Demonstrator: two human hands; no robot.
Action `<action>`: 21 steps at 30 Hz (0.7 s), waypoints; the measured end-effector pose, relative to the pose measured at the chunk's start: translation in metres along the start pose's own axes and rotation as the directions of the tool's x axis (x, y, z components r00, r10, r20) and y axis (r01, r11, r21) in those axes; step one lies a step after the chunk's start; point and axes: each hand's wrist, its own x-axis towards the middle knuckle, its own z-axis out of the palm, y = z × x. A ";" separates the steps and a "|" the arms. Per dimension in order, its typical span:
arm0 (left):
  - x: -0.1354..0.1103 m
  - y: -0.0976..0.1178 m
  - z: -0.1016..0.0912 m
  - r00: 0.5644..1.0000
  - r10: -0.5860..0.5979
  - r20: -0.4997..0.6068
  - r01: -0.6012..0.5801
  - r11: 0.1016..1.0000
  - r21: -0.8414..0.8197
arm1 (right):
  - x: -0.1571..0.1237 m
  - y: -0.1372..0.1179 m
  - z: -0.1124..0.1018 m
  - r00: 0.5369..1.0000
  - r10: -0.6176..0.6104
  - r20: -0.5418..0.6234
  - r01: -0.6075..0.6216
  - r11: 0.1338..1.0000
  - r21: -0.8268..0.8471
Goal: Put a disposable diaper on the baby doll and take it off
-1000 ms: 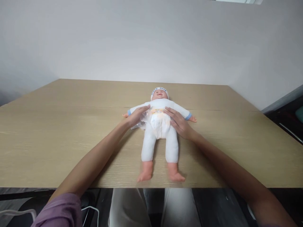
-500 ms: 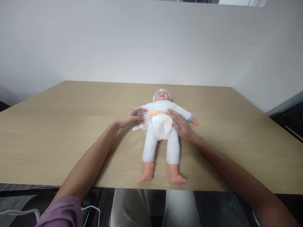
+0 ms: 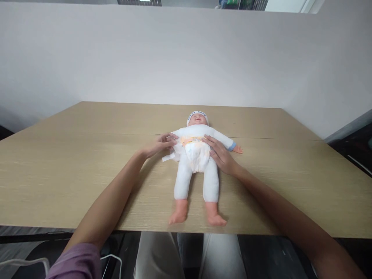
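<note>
A baby doll (image 3: 197,130) in a white suit lies face up on the table, feet towards me. A white diaper (image 3: 198,157) with an orange printed waistband covers its front. My left hand (image 3: 161,145) is at the diaper's loose side, its fingers bent and closed on the thin side wing; fingertip contact is partly hidden. The wing's white tab (image 3: 167,157) sticks out below that hand. My right hand (image 3: 222,155) rests against the diaper's other side at the doll's hip, fingers stretched out over the waistband's edge.
The wooden table (image 3: 87,166) reaches back to a pale wall (image 3: 186,58). Its front edge runs just beyond the doll's feet, above my legs (image 3: 158,255). A white cable (image 3: 114,256) hangs below on the left. A dark object (image 3: 357,143) stands at the right.
The view has tipped up slightly, showing more above the wall. Both hands keep nearly the same places on the diaper, and the doll lies as before.
</note>
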 end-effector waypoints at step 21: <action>-0.015 0.023 0.000 0.940 0.292 0.177 -0.341 0.835 0.431 | -0.001 0.001 0.001 1.000 -0.015 -0.006 0.015 1.000 0.003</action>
